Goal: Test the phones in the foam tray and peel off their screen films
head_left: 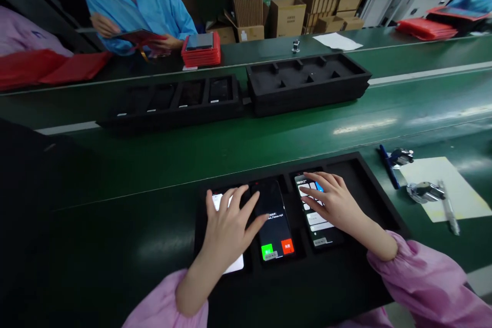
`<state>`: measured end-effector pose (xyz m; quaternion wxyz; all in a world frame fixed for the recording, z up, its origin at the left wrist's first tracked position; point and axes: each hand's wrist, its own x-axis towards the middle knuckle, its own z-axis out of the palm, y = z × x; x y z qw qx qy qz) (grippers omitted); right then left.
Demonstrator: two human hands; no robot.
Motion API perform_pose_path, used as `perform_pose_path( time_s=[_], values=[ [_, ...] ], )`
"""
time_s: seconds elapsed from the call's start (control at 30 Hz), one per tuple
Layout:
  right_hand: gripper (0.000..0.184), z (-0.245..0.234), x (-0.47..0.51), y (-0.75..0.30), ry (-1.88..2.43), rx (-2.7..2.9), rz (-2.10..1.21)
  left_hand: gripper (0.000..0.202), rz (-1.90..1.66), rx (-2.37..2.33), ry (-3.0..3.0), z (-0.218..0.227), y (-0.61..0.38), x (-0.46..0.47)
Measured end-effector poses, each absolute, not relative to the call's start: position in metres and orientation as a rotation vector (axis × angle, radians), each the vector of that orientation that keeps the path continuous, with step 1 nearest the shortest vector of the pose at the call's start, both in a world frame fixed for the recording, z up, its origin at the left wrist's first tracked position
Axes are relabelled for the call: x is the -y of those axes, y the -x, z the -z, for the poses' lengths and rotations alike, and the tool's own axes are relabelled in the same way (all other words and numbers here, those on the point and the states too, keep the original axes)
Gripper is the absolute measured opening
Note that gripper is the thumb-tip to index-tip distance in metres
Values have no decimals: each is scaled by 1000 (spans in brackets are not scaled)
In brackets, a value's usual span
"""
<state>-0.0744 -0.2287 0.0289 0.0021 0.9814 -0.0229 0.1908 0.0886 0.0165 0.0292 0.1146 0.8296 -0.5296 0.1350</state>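
Hands open, gripping nothing: left hand (226,230) on one phone (235,262), right hand (326,202) on another phone (321,230), a third phone (273,225) between, all in a foam tray (307,287)

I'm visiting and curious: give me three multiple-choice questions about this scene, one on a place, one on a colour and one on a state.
1. Which phone in the tray is the right hand on?
A. The left one
B. The middle one
C. The right one

2. What colours are the two buttons on the middle phone?
A. Green and red
B. Blue and yellow
C. White and black

3. How does the left hand stand?
A. Clenched in a fist
B. Spread open over the phones
C. Gripping a pen

1. C: its fingers lie across that phone's screen.
2. A: green sits beside red at the screen's lower end.
3. B: its fingers fan out across the left and middle phones.
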Motion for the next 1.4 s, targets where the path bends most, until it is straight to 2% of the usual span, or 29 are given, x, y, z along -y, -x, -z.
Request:
perform_pose_path(
  time_s=[0.1,0.27,0.4,0.7,0.9,1.17,1.4],
  values=[
    [28,-29,227,74,-3069,60,-639,49,-357,1556,-2503,-24,-98,-3],
    [24,-26,227,75,-3091,81,-648,33,-216,1638,-2366,-24,-90,-17],
    [19,-25,227,76,-3108,126,-625,38,-347,1507,-2428,-24,-91,-20],
    [26,-33,228,76,-3096,122,-688,39,-421,1620,-2433,-20,-93,-10],
    [26,-45,251,102,-3121,395,-836,35,-371,1611,-2446,-15,-93,-14],
    [36,-29,252,110,-3261,446,-615,39,-456,1697,-2399,-15,-96,-15],
    [38,-27,248,105,-3079,364,-595,37,-467,1689,-2411,-17,-95,-16]
  ],
)
